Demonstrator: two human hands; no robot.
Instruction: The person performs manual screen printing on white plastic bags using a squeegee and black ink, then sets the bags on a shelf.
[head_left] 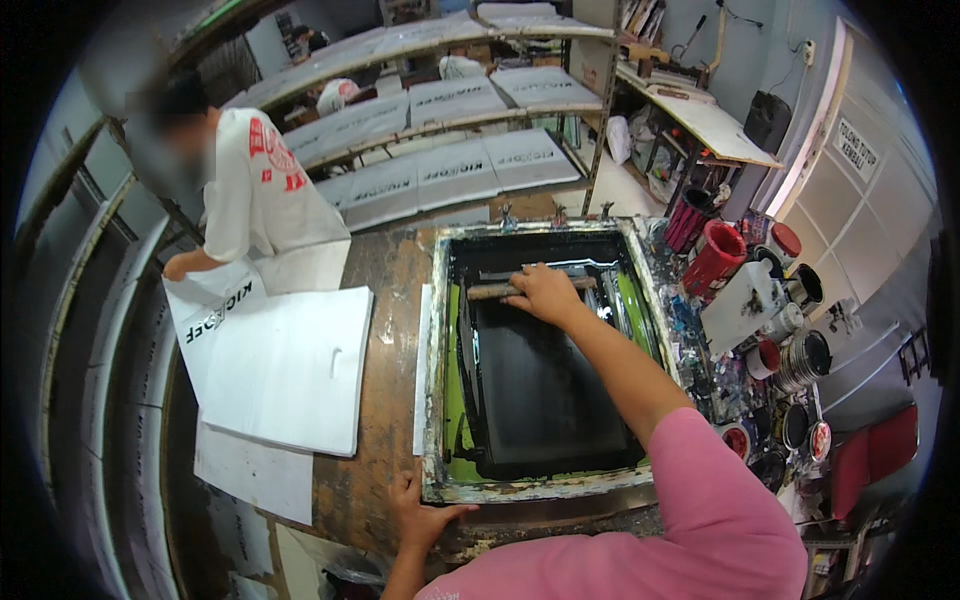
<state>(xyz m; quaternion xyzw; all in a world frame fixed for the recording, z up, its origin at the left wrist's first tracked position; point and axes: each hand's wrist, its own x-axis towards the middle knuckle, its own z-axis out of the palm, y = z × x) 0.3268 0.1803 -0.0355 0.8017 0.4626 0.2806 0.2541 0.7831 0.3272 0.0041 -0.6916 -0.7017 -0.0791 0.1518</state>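
Hands first: our right hand (pixel 541 292) grips the stiff wooden squeegee (pixel 520 288) mid-frame; our left hand (pixel 420 510) presses flat on the screen frame (pixel 520 488), likely slippery with ink.

A wooden-handled squeegee (pixel 527 287) is laid crosswise near the far end. The ink-blackened, paint-crusted screen frame (pixel 520 488) lies flat.

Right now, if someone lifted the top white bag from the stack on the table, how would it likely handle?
The white bag would probably feel light and floppy: it lies thin and flat with a cut-out handle. It may slide easily, since it rests loose on the stack of similar sheets. It seems unlikely to roll or tip.
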